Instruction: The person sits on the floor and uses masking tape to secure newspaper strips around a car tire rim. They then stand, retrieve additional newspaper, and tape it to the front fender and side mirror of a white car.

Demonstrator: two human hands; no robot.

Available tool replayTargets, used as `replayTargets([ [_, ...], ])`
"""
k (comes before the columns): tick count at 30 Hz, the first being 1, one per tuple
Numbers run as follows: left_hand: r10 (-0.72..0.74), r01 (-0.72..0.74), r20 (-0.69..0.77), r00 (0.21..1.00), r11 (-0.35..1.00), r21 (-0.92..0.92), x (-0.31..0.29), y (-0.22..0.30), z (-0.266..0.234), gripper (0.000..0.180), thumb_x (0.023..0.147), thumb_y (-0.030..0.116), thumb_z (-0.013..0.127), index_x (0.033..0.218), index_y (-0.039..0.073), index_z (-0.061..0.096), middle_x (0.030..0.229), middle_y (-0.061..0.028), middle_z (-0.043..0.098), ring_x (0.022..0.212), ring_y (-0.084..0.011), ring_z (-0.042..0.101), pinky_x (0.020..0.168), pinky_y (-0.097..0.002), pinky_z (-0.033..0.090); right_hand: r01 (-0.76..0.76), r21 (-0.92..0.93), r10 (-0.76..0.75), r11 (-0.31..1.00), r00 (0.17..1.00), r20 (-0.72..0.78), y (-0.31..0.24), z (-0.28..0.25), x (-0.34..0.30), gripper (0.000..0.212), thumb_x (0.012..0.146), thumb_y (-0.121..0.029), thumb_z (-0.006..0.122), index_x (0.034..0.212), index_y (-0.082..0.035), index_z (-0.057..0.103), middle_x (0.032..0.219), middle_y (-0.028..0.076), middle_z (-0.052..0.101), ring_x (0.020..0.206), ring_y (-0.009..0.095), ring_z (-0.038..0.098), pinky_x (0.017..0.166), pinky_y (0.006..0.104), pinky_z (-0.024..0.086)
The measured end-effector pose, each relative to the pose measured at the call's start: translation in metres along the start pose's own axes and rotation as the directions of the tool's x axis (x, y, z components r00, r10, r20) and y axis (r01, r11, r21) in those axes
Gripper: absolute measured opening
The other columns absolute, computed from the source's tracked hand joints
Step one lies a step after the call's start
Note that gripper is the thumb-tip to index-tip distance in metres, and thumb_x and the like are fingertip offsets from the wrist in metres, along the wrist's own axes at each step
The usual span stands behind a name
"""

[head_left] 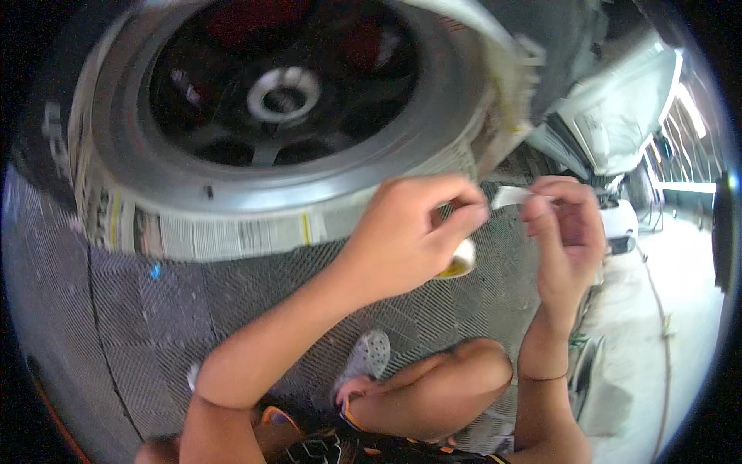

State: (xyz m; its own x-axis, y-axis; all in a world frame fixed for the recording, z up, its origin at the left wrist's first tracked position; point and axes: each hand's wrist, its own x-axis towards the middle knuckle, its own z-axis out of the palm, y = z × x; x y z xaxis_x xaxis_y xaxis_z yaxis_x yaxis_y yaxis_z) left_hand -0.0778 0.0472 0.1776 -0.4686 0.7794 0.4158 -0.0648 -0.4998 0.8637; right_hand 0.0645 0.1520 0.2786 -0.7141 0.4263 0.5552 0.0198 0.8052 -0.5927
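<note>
While the small white strip (508, 196) hangs in the air before the newspaper-masked wheel (232, 197), its long axis runs roughly left to right. The right hand (570, 226) has thumb and forefinger clamped on its right end; its left end points at the left hand (410, 232), whose thumb and forefinger tips nearly meet; blur hides whether they grip it. Below, a white-and-yellow round object (461, 261) is partly hidden, any contents unclear.

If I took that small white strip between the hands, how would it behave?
The white strip looks flat and thin, so it would probably bend easily. Being small beside the right hand, it's likely very light. Blur hides whether it's slippery.
</note>
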Motion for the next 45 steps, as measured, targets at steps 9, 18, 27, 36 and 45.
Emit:
replayTargets([
  [9, 0.138, -0.148, -0.092, 0.986, 0.983, -0.108, -0.001, -0.011, -0.011, 0.025, 0.089, 0.021, 0.071, 0.099, -0.002, 0.073, 0.080, -0.0153, 0.073, 0.070, -0.0243, 0.071, 0.067, -0.0364, 0.053, 0.016, -0.144, -0.013, 0.989, 1.000, 0.020, -0.007, 0.027, -0.011, 0.012, 0.093, 0.003, 0.070, 0.104, 0.003, 0.066, 0.105, 0.012, 0.070, 0.088, 0.013, 0.065, 0.077, 0.0242, 0.053],
  [18, 0.126, -0.127, -0.096, 0.987, 0.992, -0.004, -0.002, 0.002, -0.007, 0.017, 0.094, 0.013, 0.071, 0.100, -0.004, 0.073, 0.079, -0.0032, 0.071, 0.065, -0.0044, 0.061, 0.053, -0.0237, 0.047, 0.104, -0.104, -0.105, 0.989, 0.994, -0.004, -0.002, 0.021, -0.005, 0.015, 0.093, 0.003, 0.069, 0.108, 0.004, 0.065, 0.115, 0.017, 0.069, 0.099, 0.017, 0.066, 0.086, 0.0290, 0.054],
  [27, -0.065, -0.003, -0.232, 0.970, 0.960, -0.279, 0.006, 0.026, 0.044, 0.019, 0.098, 0.015, 0.067, 0.099, -0.003, 0.073, 0.076, -0.0032, 0.069, 0.061, -0.0104, 0.060, 0.057, -0.0287, 0.048, 0.156, 0.450, -0.107, 0.879, 0.985, -0.133, 0.023, -0.003, 0.025, 0.016, 0.099, -0.003, 0.064, 0.113, 0.000, 0.058, 0.105, 0.012, 0.067, 0.097, 0.019, 0.065, 0.087, 0.0309, 0.053],
  [36, -0.036, 0.023, -0.309, 0.950, 0.999, -0.044, 0.021, 0.011, 0.019, 0.039, 0.099, 0.014, 0.065, 0.133, -0.003, 0.055, 0.115, -0.0093, 0.068, 0.059, -0.0048, 0.061, 0.046, -0.0195, 0.042, -0.065, 0.402, 0.011, 0.913, 0.991, 0.136, 0.038, -0.017, 0.070, 0.019, 0.098, -0.010, 0.066, 0.114, -0.001, 0.060, 0.103, 0.005, 0.066, 0.096, 0.013, 0.063, 0.086, 0.0280, 0.049],
  [45, -0.065, 0.028, -0.114, 0.991, 0.955, -0.296, 0.006, -0.001, 0.029, 0.031, 0.096, 0.016, 0.072, 0.122, 0.000, 0.065, 0.100, -0.0047, 0.072, 0.072, -0.0034, 0.064, 0.052, -0.0186, 0.046, 0.069, -0.024, -0.067, 0.997, 0.995, 0.070, 0.007, -0.007, 0.017, 0.016, 0.091, 0.000, 0.073, 0.106, 0.001, 0.070, 0.100, 0.009, 0.073, 0.091, 0.014, 0.068, 0.082, 0.0261, 0.051],
])
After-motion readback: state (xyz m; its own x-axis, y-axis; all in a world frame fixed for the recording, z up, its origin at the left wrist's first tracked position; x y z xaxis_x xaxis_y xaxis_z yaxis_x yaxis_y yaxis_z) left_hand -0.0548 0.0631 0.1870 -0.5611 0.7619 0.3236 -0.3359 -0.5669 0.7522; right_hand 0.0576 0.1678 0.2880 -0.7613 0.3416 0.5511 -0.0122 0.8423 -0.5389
